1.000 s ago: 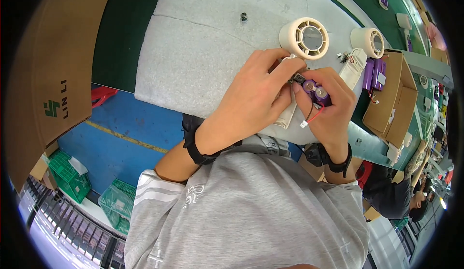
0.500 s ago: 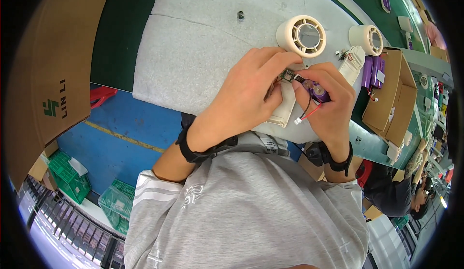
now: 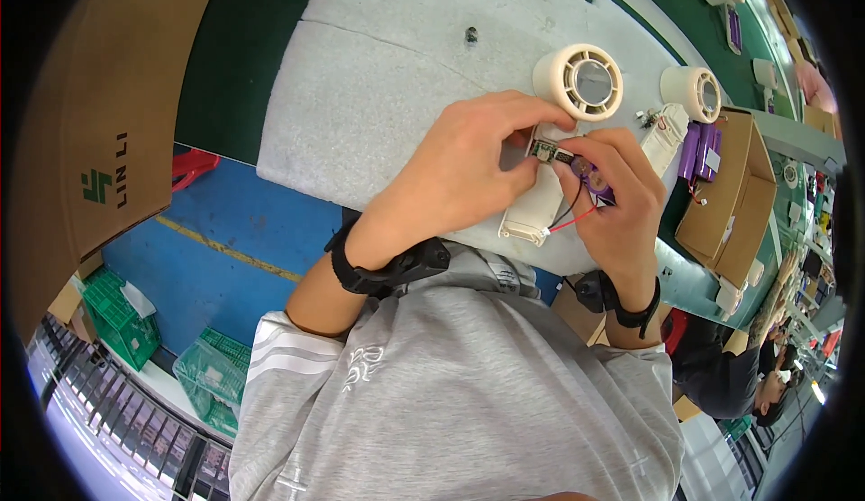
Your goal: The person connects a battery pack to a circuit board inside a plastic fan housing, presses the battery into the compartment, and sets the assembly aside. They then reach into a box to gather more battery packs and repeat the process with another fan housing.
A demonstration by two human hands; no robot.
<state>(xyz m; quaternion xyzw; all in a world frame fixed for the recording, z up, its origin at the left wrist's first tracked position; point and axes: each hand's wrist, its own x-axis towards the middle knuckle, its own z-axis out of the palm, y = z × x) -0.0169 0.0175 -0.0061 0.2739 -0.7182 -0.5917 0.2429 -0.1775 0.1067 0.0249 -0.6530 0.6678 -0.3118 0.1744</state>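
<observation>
My left hand (image 3: 468, 159) is closed at the left edge of a small green circuit board (image 3: 544, 150), its thumb along the near side and its forefinger stretched toward the fan head. My right hand (image 3: 623, 196) pinches a purple battery pack (image 3: 596, 182) whose round cell ends face up. Its thumb and forefinger are close to the board. Red and black wires run from the pack to a small white connector (image 3: 546, 232). Beneath both hands lies an open cream handle shell (image 3: 532, 211), which meets a round cream fan head (image 3: 590, 83). Fingers partly hide the board's edges.
A second fan head (image 3: 692, 94) and handle (image 3: 664, 139) lie to the right, beside purple battery packs (image 3: 699, 151) and an open cardboard box (image 3: 734, 195). A small dark part (image 3: 471, 35) rests on the white foam sheet (image 3: 378, 95). A large carton (image 3: 108, 113) stands at left.
The circuit board appears flatter and shows more of its face. My left fingers have spread a little around it. The white connector has shifted left onto the shell's near end. The view has shifted slightly.
</observation>
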